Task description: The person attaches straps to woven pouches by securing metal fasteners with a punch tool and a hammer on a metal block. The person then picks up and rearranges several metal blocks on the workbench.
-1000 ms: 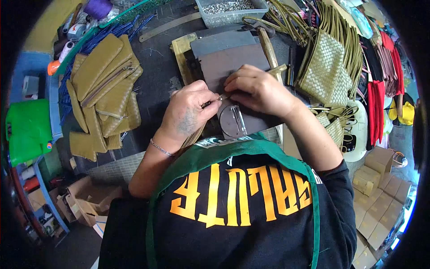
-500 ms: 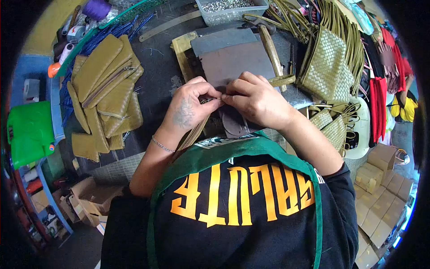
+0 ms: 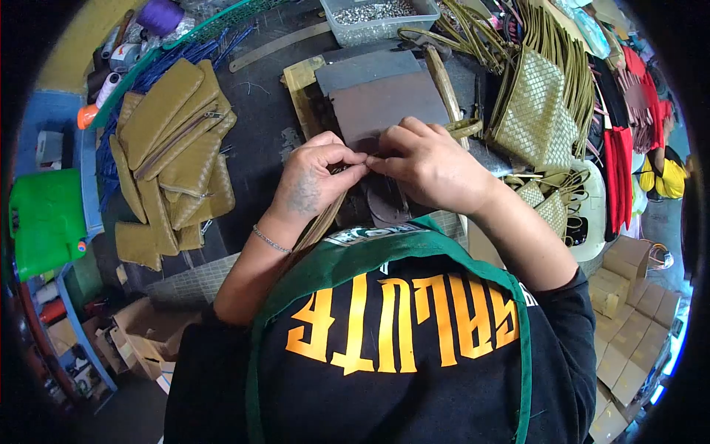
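Note:
My left hand is closed in a pinch, and a bundle of thin olive straps trails from under it toward the apron. My right hand is pinched too, its fingertips meeting the left ones. Whatever small piece sits between the fingertips is hidden. Both hands are over the near edge of a brown flat board, which lies on a grey slab. Just beyond my right hand are a looped olive strap and a wooden handle.
On the left lies a pile of olive woven pouches. A clear bin of small metal pieces stands at the back. Woven olive bag panels with straps are on the right. Cardboard boxes are at lower right. Another person is at far right.
Both hands keep their fingertips together in nearly the same spot. My right forearm has shifted slightly to the right, and the view has moved a little.

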Demonstrator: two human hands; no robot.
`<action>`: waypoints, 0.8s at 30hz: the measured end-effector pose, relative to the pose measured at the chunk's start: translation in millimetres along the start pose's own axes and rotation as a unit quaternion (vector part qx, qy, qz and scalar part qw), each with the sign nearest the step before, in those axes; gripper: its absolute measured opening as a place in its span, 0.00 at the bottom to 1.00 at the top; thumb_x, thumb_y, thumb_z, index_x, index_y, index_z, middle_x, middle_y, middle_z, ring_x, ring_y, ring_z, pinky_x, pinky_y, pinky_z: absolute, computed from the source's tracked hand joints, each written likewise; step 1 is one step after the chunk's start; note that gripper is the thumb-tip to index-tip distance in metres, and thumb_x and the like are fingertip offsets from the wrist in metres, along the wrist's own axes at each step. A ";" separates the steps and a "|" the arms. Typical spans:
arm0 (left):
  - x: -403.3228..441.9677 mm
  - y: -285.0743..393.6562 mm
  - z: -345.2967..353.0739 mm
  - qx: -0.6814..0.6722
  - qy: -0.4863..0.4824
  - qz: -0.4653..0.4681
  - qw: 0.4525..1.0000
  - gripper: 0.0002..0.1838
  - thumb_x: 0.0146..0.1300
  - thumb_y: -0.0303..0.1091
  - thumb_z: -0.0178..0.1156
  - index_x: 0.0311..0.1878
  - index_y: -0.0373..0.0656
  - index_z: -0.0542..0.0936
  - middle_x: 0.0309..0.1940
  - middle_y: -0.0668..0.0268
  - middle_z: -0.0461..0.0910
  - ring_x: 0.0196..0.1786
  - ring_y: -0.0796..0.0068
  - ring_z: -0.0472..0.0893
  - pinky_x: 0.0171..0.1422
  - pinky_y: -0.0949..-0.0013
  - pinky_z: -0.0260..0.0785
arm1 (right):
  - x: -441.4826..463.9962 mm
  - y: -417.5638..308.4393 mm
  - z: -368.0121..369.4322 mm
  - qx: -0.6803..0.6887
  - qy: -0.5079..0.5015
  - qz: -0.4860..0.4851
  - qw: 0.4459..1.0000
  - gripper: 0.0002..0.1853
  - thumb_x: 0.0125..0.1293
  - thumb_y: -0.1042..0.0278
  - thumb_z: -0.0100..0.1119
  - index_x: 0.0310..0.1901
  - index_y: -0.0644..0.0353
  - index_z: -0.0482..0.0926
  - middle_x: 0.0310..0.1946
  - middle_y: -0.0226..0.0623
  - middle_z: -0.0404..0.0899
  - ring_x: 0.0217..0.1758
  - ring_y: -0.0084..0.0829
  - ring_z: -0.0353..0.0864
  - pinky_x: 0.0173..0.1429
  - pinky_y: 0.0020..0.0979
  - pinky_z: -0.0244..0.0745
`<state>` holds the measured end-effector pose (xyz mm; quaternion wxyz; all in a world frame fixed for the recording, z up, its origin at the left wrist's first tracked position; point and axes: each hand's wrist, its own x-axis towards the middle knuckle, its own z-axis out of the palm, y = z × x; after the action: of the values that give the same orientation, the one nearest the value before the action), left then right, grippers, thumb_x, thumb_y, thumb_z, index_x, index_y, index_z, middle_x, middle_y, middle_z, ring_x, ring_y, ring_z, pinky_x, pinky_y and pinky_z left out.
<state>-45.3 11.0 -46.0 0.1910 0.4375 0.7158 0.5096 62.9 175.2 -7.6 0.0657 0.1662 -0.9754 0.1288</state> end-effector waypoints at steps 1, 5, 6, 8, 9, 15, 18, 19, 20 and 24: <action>0.1 -1.0 -0.1 0.008 -0.002 0.010 1.000 0.06 0.43 0.22 0.65 0.27 0.36 0.80 0.24 0.66 0.74 0.29 0.79 0.73 0.33 0.79 0.64 | -1.2 2.4 -0.7 0.019 0.017 0.007 1.000 0.13 0.49 0.69 0.53 0.39 0.52 0.79 0.39 0.31 0.71 0.44 0.31 0.68 0.43 0.32 0.68; 0.8 4.0 -0.6 0.012 -0.012 -0.021 1.000 0.06 0.43 0.24 0.65 0.28 0.36 0.80 0.24 0.66 0.75 0.28 0.80 0.73 0.32 0.78 0.63 | -8.6 49.6 -19.7 0.116 0.293 0.151 0.937 0.16 0.48 0.75 0.60 0.43 0.58 0.76 0.36 0.36 0.75 0.43 0.36 0.74 0.48 0.32 0.69; -0.5 4.2 0.5 0.010 -0.011 -0.022 1.000 0.06 0.43 0.24 0.65 0.28 0.36 0.80 0.24 0.66 0.75 0.28 0.80 0.73 0.32 0.78 0.63 | -10.4 67.0 -16.9 0.230 0.353 0.308 0.853 0.14 0.50 0.75 0.60 0.41 0.63 0.76 0.35 0.38 0.75 0.37 0.37 0.77 0.44 0.33 0.71; 1.9 4.2 -0.8 0.017 -0.018 -0.041 0.999 0.06 0.44 0.25 0.65 0.28 0.35 0.80 0.25 0.65 0.75 0.28 0.79 0.73 0.32 0.78 0.63 | -20.7 101.5 -0.2 0.108 0.268 0.408 0.866 0.12 0.51 0.71 0.59 0.38 0.65 0.77 0.35 0.46 0.77 0.38 0.41 0.78 0.44 0.34 0.72; 2.8 3.5 -3.1 0.030 -0.029 -0.037 0.998 0.06 0.44 0.25 0.65 0.28 0.35 0.79 0.25 0.65 0.75 0.28 0.79 0.73 0.33 0.78 0.64 | -30.1 112.8 15.1 0.060 0.212 0.421 0.880 0.13 0.49 0.68 0.60 0.37 0.64 0.78 0.34 0.48 0.77 0.39 0.44 0.77 0.45 0.36 0.72; 4.5 9.5 -1.5 0.037 -0.032 -0.049 0.998 0.07 0.43 0.24 0.65 0.28 0.34 0.79 0.24 0.64 0.74 0.28 0.78 0.74 0.34 0.77 0.66 | -75.2 120.8 8.5 0.069 0.263 0.532 0.802 0.11 0.46 0.69 0.61 0.33 0.62 0.78 0.25 0.44 0.78 0.32 0.40 0.78 0.39 0.33 0.72; 3.3 9.8 -1.4 0.034 -0.027 -0.062 0.997 0.07 0.43 0.23 0.65 0.28 0.34 0.79 0.24 0.65 0.74 0.28 0.79 0.74 0.35 0.77 0.67 | -83.2 124.7 11.6 0.072 0.229 0.502 0.831 0.11 0.46 0.70 0.62 0.33 0.61 0.78 0.25 0.44 0.77 0.32 0.40 0.78 0.38 0.33 0.72; 3.1 8.6 -1.0 0.029 -0.022 -0.061 0.997 0.07 0.43 0.23 0.65 0.28 0.35 0.79 0.24 0.66 0.75 0.28 0.79 0.74 0.35 0.78 0.67 | -80.7 121.4 12.4 0.082 0.220 0.494 0.837 0.09 0.47 0.70 0.60 0.31 0.62 0.78 0.26 0.46 0.77 0.33 0.43 0.78 0.39 0.35 0.73; 3.5 7.8 -0.7 0.031 -0.021 -0.059 0.998 0.07 0.43 0.23 0.65 0.28 0.35 0.79 0.24 0.66 0.75 0.28 0.79 0.74 0.35 0.78 0.67 | -76.1 122.9 15.8 0.082 0.224 0.492 0.837 0.09 0.47 0.70 0.60 0.31 0.62 0.78 0.26 0.46 0.77 0.33 0.43 0.78 0.39 0.35 0.73; 2.7 8.2 -0.9 0.029 -0.020 -0.054 0.998 0.06 0.43 0.23 0.65 0.27 0.35 0.80 0.24 0.66 0.75 0.29 0.78 0.74 0.35 0.77 0.66 | -52.8 119.3 33.0 -0.039 0.119 0.461 0.879 0.10 0.48 0.67 0.58 0.32 0.63 0.77 0.28 0.48 0.77 0.36 0.46 0.77 0.43 0.38 0.71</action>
<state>-43.8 13.5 -37.8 0.2201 0.4139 0.7487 0.4686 68.8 291.1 -75.7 0.1212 -0.3211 -0.9309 0.1251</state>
